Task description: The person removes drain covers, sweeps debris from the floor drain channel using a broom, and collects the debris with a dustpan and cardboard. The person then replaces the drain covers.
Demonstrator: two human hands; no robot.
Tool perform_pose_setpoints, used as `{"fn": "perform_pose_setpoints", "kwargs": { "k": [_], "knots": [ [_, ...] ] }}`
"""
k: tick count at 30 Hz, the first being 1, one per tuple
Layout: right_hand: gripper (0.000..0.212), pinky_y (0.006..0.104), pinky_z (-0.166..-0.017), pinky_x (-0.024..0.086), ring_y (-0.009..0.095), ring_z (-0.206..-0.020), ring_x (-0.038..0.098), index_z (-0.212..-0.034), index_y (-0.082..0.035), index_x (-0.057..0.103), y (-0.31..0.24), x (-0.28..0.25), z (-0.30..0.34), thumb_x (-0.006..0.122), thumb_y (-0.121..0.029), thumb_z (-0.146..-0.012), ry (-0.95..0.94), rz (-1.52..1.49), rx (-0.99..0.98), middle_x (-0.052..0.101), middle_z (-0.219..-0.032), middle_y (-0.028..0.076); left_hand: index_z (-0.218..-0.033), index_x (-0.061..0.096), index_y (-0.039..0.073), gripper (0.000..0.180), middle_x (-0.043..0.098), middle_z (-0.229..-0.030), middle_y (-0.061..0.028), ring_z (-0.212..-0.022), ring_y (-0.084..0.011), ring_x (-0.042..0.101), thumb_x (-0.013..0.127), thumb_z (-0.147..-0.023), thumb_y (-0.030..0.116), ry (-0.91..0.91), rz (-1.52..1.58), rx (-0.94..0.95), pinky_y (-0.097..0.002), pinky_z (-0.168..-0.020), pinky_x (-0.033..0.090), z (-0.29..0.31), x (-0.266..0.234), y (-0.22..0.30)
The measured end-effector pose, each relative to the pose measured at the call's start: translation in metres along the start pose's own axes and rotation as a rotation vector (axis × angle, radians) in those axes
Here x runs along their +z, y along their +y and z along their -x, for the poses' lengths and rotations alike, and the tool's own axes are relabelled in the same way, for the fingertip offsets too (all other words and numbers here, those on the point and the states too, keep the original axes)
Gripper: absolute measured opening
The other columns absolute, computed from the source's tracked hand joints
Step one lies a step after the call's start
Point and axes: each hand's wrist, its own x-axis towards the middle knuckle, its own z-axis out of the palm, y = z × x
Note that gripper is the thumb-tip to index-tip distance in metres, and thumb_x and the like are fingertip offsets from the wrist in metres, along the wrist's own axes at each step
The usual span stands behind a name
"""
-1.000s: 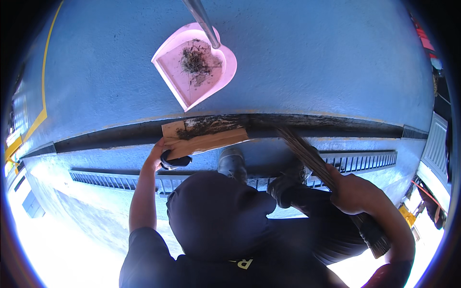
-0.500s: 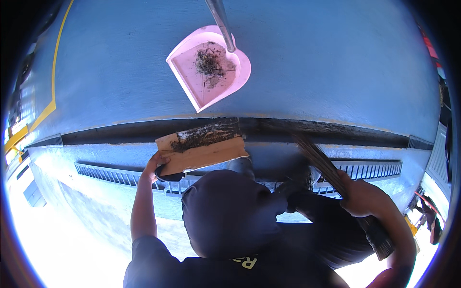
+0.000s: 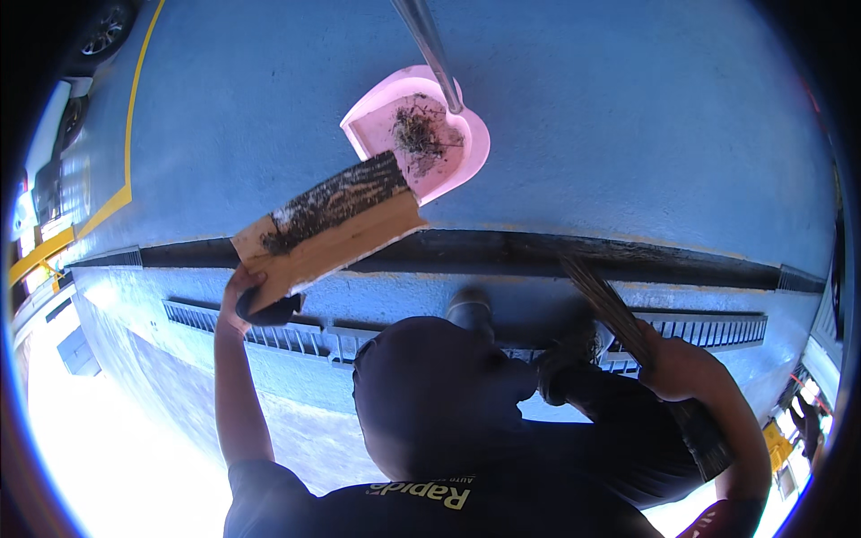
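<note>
My left hand [image 3: 240, 300] grips the near left end of a folded brown cardboard piece [image 3: 345, 235]. Dark wet dirt [image 3: 336, 199] coats its far side, and a black piece [image 3: 273, 311] shows beneath it by my fingers. The cardboard slants up to the right, its far end overlapping the front of a pink heart-shaped dustpan [image 3: 475, 148]. Inside the pan lies a heap of dark debris [image 3: 420, 133]. My right hand [image 3: 673, 366] is closed around a stick broom [image 3: 610, 305], a bundle of thin brown sticks, with one end over the drain channel [image 3: 516, 248].
The dustpan's metal handle [image 3: 429, 49] rises toward the top edge. Metal drain grates [image 3: 708, 329] lie along the near side of the open channel. A yellow line [image 3: 130, 134] marks the blue floor [image 3: 646, 117] at left, with a vehicle wheel [image 3: 108, 31] beyond it.
My left hand has moved left, and the cardboard has swung from above the channel up to the dustpan, tilting more steeply. My right hand keeps its hold on the broom, nearly in place.
</note>
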Motion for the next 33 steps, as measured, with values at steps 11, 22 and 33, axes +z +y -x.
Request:
{"fn": "perform_pose_setpoints", "kwargs": {
  "k": [11, 22, 33],
  "knots": [
    [0.083, 0.0411, -0.071, 0.055, 0.029, -0.07, 0.07, -0.153, -0.006, 0.013, 0.01, -0.001, 0.008, 0.059, -0.013, -0.084, 0.046, -0.08, -0.025, 0.069, -0.078, 0.018, -0.112, 0.061, -0.004, 0.034, 0.064, -0.1, -0.0109, -0.092, -0.0178, 0.059, 0.053, -0.081, 0.008, 0.149, -0.581, 0.166, -0.0267, -0.087, 0.045, -0.045, 0.134, 0.144],
    [0.077, 0.0459, -0.087, 0.052, 0.039, -0.094, 0.066, -0.152, -0.004, 0.018, 0.012, -0.016, 0.021, 0.054, -0.015, -0.084, 0.016, -0.131, -0.029, 0.067, -0.097, 0.028, -0.108, 0.062, -0.004, 0.033, 0.066, -0.095, -0.0088, -0.088, -0.0174, 0.059, 0.052, -0.079, 0.01, 0.161, -0.824, 0.233, -0.0271, -0.088, 0.044, -0.031, 0.175, 0.181],
    [0.078, 0.0434, -0.073, 0.054, 0.032, -0.074, 0.069, -0.152, -0.004, 0.017, 0.022, -0.028, 0.033, 0.057, -0.014, -0.085, 0.099, -0.158, -0.076, 0.068, -0.08, 0.02, -0.11, 0.062, -0.007, 0.037, 0.067, -0.098, -0.011, -0.092, -0.0176, 0.06, 0.05, -0.08, 0.011, 0.202, -0.874, 0.263, -0.0289, -0.089, 0.044, -0.018, 0.165, 0.181]
  ]
}}
